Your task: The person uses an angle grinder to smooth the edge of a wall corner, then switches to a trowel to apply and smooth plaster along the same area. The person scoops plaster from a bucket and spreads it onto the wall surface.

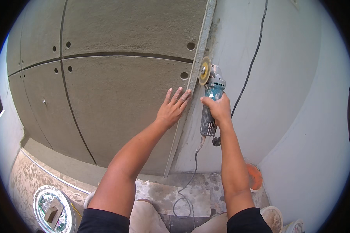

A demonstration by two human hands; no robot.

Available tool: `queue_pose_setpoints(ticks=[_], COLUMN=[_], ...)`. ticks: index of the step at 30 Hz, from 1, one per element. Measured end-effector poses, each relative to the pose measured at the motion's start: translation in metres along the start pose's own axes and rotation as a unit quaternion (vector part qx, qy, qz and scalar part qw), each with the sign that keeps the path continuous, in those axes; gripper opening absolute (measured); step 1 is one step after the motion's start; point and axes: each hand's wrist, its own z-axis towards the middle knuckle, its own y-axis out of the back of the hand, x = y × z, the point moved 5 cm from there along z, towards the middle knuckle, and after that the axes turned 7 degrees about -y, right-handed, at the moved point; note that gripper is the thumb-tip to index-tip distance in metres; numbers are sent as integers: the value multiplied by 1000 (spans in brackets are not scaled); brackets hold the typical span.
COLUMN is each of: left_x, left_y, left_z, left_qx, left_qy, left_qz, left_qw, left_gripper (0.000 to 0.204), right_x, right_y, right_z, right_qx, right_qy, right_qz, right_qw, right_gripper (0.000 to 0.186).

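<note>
My right hand (pixel 220 108) is wrapped round the body of a teal and grey angle grinder (pixel 208 121). Its yellowish disc (pixel 204 72) faces the long narrow edge strip (pixel 199 50) that runs down the side of the panelled wall; whether the disc touches the strip I cannot tell. With fingers spread, my left hand (pixel 172 110) lies flat on the grey wall panel (pixel 116 93), its fingertips near the strip just below a round hole (pixel 184 75). From the grinder's lower end a grey power cord (pixel 195 163) drops to the floor.
A black cable (pixel 252 62) hangs down the pale wall (pixel 284 77) on the right. Buckets stand on the floor: an orange-lined one (pixel 255 177) at right, and a white one (pixel 37 209) at lower left with a block (pixel 53 213) on top. A flat sheet (pixel 198 200) lies below me.
</note>
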Motion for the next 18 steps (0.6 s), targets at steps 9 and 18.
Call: queue_pose_setpoints(ticks=[9, 18], left_x=[-1, -4], left_y=[1, 1], left_z=[-6, -13], left_qx=[-19, 12], left_qy=[-2, -6], left_qz=[31, 30], left_qw=[999, 999], left_gripper=[96, 95], right_x=[5, 11], right_y=[1, -2], right_z=[2, -3], right_qx=[-8, -25], right_qy=[-3, 12], right_qz=[-10, -21], right_qw=[1000, 999], right_gripper=[47, 33])
